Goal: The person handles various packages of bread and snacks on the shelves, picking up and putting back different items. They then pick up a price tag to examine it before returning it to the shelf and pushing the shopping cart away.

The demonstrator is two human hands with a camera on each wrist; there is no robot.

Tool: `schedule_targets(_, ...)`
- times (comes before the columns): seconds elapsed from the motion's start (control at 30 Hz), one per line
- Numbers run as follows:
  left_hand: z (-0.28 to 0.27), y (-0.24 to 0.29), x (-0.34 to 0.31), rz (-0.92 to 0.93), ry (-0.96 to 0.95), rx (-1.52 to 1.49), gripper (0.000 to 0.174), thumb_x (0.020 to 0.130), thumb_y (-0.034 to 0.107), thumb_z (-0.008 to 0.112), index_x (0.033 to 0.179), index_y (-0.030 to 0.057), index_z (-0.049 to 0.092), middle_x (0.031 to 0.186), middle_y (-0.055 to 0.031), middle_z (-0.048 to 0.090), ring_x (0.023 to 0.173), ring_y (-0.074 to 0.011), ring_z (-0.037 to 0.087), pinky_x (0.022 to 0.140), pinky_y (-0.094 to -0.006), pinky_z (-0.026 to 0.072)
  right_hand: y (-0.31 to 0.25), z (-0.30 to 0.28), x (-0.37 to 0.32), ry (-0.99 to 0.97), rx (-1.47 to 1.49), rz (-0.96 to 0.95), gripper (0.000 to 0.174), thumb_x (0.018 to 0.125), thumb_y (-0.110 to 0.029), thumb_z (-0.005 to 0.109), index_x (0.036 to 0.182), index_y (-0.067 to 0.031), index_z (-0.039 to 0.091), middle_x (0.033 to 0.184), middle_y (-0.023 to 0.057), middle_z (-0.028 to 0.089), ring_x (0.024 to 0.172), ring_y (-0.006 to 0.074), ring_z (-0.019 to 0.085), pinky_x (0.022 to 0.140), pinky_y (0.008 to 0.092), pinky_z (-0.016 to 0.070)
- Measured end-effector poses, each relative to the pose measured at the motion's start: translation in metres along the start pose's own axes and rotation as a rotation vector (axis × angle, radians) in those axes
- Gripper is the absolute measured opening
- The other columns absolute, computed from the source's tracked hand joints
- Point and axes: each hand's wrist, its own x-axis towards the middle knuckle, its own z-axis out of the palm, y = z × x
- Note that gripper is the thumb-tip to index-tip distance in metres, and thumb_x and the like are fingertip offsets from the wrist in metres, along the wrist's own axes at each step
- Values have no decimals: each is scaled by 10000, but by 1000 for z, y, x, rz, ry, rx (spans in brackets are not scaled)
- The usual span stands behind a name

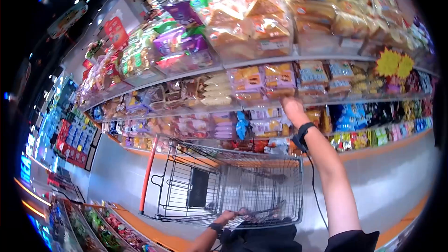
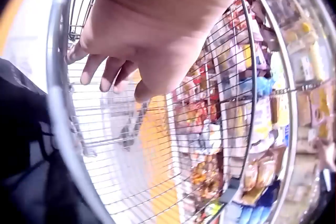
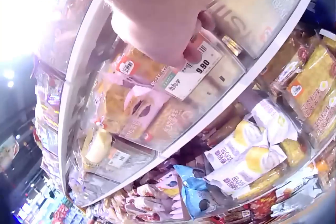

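Note:
At the middle shelf, my right hand [image 1: 293, 108] is raised to the front of a clear bin of packaged bread. The right wrist view shows its fingertips bent at the upper edge of a price tag [image 3: 195, 70] reading 9.90; what lies under the palm is hidden. Purple-and-yellow bread packs [image 3: 137, 103] fill the bin beside this hand. Over the near side of a wire shopping cart [image 1: 261, 158], my left hand [image 2: 142, 50] hangs with its fingers loose, close to the cart's grey rim [image 2: 56, 87] and holding nothing.
Above, the top shelf carries large bagged sandwich breads [image 1: 270, 18]. Blue snack bags [image 1: 350, 116] hang lower right. The cart's red handle [image 1: 148, 177] points left, and a black cable [image 1: 317, 196] trails from the right wrist. Behind on the left runs a low shelf of packets [image 1: 107, 231].

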Motion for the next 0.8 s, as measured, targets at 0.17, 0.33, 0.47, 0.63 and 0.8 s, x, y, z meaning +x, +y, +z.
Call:
schedule_targets(0.17, -9, 79, 7, 176, 155, -191, 349, 882, 309, 580, 1105, 42, 612, 1082, -69, 643, 962, -195, 599, 825, -368, 431, -19, -26, 12, -145, -236, -154, 138, 727, -68, 568, 787, -82, 691, 794, 120, 674, 721, 281, 655, 605, 409, 509)
schedule_targets(0.33, 4, 151, -44, 272, -3, -439, 314, 916, 324, 547, 1137, 103, 580, 1147, -29, 629, 1030, -176, 605, 901, -390, 383, -15, 8, 22, -60, -291, -319, 142, 710, -91, 585, 798, -86, 697, 778, 91, 676, 704, 265, 655, 562, 414, 503)
schedule_targets(0.47, -8, 197, -56, 357, 36, -398, 283, 903, 275, 571, 1112, 86, 592, 1107, -20, 644, 959, -141, 611, 775, -300, 442, -12, -37, 29, -27, -353, -580, 105, 730, -86, 558, 725, -52, 657, 635, 114, 639, 607, 257, 646, 540, 384, 503)
schedule_targets(0.63, -13, 271, -86, 720, 9, -368, 364, 920, 297, 588, 1191, 65, 513, 1117, -41, 615, 926, -140, 620, 767, -288, 481, -49, -109, 32, -317, 41, -553, 100, 771, -130, 547, 722, -44, 562, 665, 157, 636, 648, 318, 649, 551, 428, 497)
schedule_targets(0.8, 6, 343, -136, 1126, -99, -256, 345, 915, 138, 592, 1207, 3, 469, 1105, -61, 580, 956, -137, 601, 805, -283, 488, -132, -183, -24, -564, 447, -431, 309, 852, -338, 520, 794, -46, 603, 726, 189, 629, 694, 377, 620, 609, 463, 475)
